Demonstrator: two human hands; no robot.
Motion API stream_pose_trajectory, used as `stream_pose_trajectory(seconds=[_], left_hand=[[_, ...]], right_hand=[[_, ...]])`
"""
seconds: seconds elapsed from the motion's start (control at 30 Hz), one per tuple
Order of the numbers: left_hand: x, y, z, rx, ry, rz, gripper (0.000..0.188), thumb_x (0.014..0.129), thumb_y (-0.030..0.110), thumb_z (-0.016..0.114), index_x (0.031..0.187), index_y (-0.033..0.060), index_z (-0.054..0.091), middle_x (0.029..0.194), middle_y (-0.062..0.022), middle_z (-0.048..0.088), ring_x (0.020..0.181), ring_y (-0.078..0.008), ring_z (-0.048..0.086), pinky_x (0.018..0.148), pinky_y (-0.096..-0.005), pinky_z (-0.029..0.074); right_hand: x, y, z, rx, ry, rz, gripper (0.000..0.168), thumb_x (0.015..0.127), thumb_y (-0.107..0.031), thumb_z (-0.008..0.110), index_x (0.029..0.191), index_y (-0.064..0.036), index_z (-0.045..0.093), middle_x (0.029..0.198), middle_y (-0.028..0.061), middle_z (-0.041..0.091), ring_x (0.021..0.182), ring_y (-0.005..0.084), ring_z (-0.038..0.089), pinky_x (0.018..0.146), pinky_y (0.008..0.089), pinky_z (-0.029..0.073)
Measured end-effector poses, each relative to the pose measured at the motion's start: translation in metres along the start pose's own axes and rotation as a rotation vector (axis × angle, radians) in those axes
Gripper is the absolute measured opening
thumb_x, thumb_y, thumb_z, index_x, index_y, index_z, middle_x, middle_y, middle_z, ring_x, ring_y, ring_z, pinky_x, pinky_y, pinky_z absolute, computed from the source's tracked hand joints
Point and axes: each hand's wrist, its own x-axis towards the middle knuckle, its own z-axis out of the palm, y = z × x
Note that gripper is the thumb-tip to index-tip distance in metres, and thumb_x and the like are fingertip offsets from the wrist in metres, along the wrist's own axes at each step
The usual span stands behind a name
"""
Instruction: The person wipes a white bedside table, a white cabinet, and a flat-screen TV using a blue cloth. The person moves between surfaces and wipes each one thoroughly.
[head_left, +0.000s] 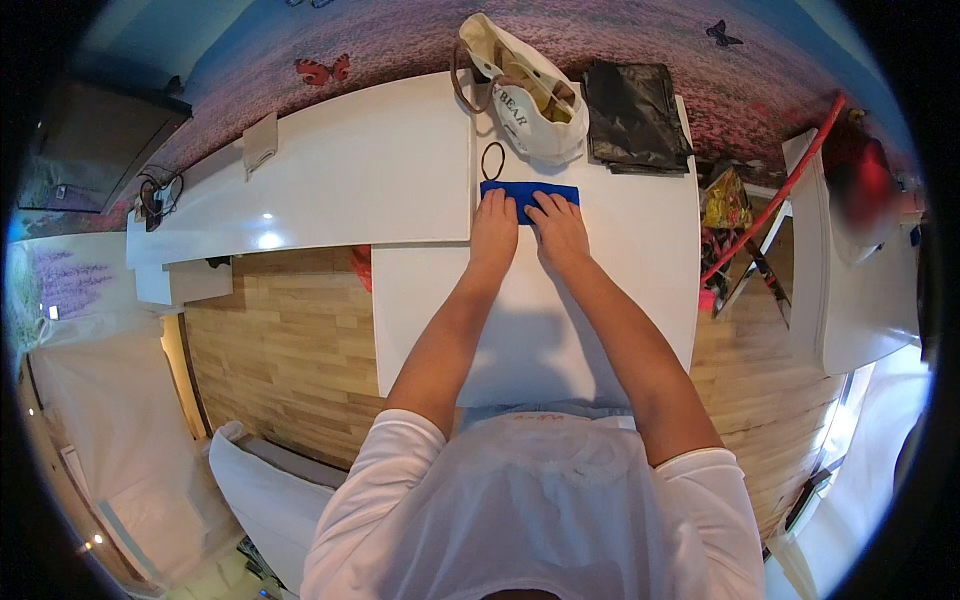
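Observation:
A blue piece of folded cloth lies flat on the white table in front of me. The fingers of my left hand rest on its left part, close together. My right hand lies on its right part with the fingers a little apart. Both palms face down, and the hands partly cover the cloth's near edge. Just beyond the cloth's left corner is a thin dark loop, perhaps a hair tie or cord.
A white canvas tote bag with brown handles stands behind the cloth. Right of it lie folded black plastic bags. A small beige cloth hangs at the back edge of the long white table on the left. A red pole slants at right.

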Motion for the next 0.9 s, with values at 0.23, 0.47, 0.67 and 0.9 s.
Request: stream_pose_trajectory(seconds=[0.23,0.47,0.67,0.9], left_hand=[[-0.075,0.026,-0.035,-0.083,-0.174,-0.019,0.021,0.081,0.004,0.057,0.101,-0.0020,0.058,0.115,-0.0187,0.057,0.110,-0.0362,0.054,0.091,-0.0424,0.047],[-0.109,0.036,-0.035,-0.339,-0.120,-0.352,0.029,0.093,0.014,0.054,0.114,-0.0058,0.056,0.118,-0.0262,0.058,0.107,-0.0427,0.056,0.091,-0.0441,0.048],[-0.017,0.015,-0.004,0.066,-0.001,-0.021,0.023,0.083,0.005,0.054,0.104,-0.0026,0.056,0.117,-0.0207,0.055,0.115,-0.0385,0.052,0.096,-0.0444,0.046],[-0.012,0.016,-0.009,-0.053,-0.004,0.082,0.021,0.075,0.004,0.058,0.095,0.0011,0.057,0.103,-0.0170,0.057,0.095,-0.0349,0.056,0.078,-0.0439,0.049]], right_hand=[[-0.083,-0.026,-0.003,0.074,-0.080,-0.030,0.037,0.080,-0.010,0.055,0.116,-0.011,0.063,0.134,0.0100,0.052,0.121,0.0283,0.047,0.100,0.0420,0.036],[-0.108,-0.029,-0.003,0.038,-0.261,-0.073,0.038,0.084,-0.014,0.054,0.121,-0.011,0.061,0.137,0.0090,0.047,0.125,0.0270,0.044,0.104,0.0390,0.035],[-0.008,-0.002,0.006,0.146,0.100,-0.045,0.027,0.077,-0.008,0.055,0.103,-0.009,0.063,0.122,0.0081,0.056,0.113,0.0260,0.050,0.095,0.0391,0.039],[-0.025,0.002,-0.006,0.084,0.091,0.011,0.023,0.077,-0.007,0.057,0.099,-0.009,0.063,0.124,0.0071,0.056,0.115,0.0257,0.049,0.093,0.0394,0.039]])
